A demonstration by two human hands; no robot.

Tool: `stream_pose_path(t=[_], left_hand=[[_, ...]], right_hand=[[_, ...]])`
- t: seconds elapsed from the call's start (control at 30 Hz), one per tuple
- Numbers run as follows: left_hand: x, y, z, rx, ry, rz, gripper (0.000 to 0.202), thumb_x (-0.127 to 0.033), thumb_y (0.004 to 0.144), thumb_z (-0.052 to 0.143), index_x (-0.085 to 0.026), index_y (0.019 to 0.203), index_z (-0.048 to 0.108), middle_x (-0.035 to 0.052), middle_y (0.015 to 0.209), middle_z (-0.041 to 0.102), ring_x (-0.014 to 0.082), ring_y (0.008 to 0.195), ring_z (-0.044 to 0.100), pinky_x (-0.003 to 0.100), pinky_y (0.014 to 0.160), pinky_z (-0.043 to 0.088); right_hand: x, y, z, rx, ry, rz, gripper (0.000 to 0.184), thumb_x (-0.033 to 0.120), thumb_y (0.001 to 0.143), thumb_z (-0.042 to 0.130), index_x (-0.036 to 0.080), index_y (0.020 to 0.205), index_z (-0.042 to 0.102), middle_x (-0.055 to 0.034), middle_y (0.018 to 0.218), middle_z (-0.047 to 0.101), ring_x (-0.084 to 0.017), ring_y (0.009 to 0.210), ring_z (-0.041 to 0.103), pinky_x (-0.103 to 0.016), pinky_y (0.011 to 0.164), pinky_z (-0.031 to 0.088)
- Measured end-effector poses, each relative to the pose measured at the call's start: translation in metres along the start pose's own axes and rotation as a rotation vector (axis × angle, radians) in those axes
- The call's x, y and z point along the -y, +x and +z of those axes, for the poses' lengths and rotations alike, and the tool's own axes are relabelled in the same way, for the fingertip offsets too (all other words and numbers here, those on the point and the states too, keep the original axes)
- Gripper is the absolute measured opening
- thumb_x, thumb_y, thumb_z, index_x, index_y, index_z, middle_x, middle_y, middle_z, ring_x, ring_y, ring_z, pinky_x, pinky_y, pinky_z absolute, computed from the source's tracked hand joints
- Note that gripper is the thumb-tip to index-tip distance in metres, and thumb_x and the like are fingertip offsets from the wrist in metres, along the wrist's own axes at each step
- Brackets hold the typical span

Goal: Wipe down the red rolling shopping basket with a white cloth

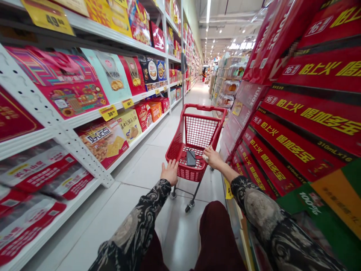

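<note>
A small red plastic shopping cart (175, 148) on dark metal legs with casters stands in the aisle before me. My left hand (170, 172) touches its near left rim, fingers stretched out and apart. Over the near right rim, my right hand (212, 158) is closed, with a small crumpled white thing (205, 157) showing at its fingers; its kind is unclear. On the cart's grid bottom lies a flat dark grey device (191, 158) with what looks like a thin cable.
White shelves (84, 121) with boxed snacks and yellow price tags (108, 112) line the left. Stacked red drink cartons (293, 139) rise close on the right, above a green carton (324, 214). The pale tiled floor (135, 195) runs ahead between them. Far off, a person (204, 73) is visible.
</note>
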State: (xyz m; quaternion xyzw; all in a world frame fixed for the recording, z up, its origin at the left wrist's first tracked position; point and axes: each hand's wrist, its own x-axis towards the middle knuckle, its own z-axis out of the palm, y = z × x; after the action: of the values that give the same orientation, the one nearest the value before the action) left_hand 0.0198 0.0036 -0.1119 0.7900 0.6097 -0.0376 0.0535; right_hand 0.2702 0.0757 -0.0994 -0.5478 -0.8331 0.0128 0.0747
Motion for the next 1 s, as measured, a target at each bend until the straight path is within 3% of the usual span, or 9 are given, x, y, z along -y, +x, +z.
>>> stream_pose_path(t=[0.17,0.33,0.5,0.67,0.83,1.0], left_hand=[[0.008,-0.001,0.004,0.004,0.008,-0.048,0.082,-0.017,0.067,0.049,-0.015,0.141,0.016,0.0112,0.151,0.009,0.0242,0.139,0.007,0.054,0.108,0.011],[0.003,-0.001,0.004,0.022,-0.009,-0.07,0.083,-0.019,0.066,0.052,-0.014,0.141,0.016,0.012,0.151,0.008,0.0245,0.139,0.007,0.052,0.108,0.015],[-0.001,-0.005,0.003,0.014,-0.017,-0.069,0.083,-0.019,0.067,0.053,-0.015,0.141,0.016,0.0131,0.151,0.008,0.0258,0.139,0.007,0.055,0.107,0.014],[-0.001,-0.011,0.004,-0.019,-0.054,-0.069,0.08,-0.017,0.068,0.05,-0.014,0.141,0.018,0.0126,0.151,0.01,0.0248,0.139,0.009,0.055,0.107,0.014],[-0.001,-0.018,0.011,-0.084,-0.084,-0.128,0.078,-0.014,0.068,0.046,-0.012,0.141,0.016,0.0119,0.151,0.01,0.0233,0.138,0.012,0.053,0.108,0.015],[-0.004,-0.021,0.016,-0.107,-0.068,-0.097,0.078,-0.013,0.068,0.047,-0.014,0.141,0.018,0.0102,0.151,0.011,0.0229,0.139,0.011,0.054,0.108,0.016]], right_hand=[[0.017,-0.021,0.002,-0.024,-0.009,0.031,0.032,0.014,0.078,0.047,0.017,0.108,0.056,-0.0106,0.125,0.05,-0.026,0.128,0.026,-0.044,0.095,0.031],[0.066,-0.036,0.015,-0.058,0.087,0.069,0.03,0.015,0.078,0.046,0.018,0.106,0.058,-0.009,0.119,0.054,-0.024,0.122,0.035,-0.041,0.097,0.029],[0.109,-0.038,0.035,-0.082,0.123,0.065,0.048,0.011,0.077,0.044,0.014,0.124,0.048,-0.0097,0.132,0.047,-0.025,0.125,0.033,-0.04,0.103,0.025],[0.096,-0.051,0.044,-0.118,0.065,-0.02,0.053,0.01,0.08,0.04,0.013,0.133,0.041,-0.0098,0.14,0.039,-0.026,0.133,0.024,-0.044,0.106,0.017],[0.069,-0.075,0.049,-0.234,0.013,0.05,0.052,0.008,0.08,0.039,0.014,0.132,0.043,-0.0089,0.141,0.038,-0.025,0.133,0.024,-0.043,0.107,0.015],[0.098,-0.058,0.051,-0.216,0.043,0.072,0.052,0.008,0.079,0.042,0.011,0.131,0.045,-0.0107,0.138,0.042,-0.027,0.132,0.027,-0.044,0.107,0.016]])
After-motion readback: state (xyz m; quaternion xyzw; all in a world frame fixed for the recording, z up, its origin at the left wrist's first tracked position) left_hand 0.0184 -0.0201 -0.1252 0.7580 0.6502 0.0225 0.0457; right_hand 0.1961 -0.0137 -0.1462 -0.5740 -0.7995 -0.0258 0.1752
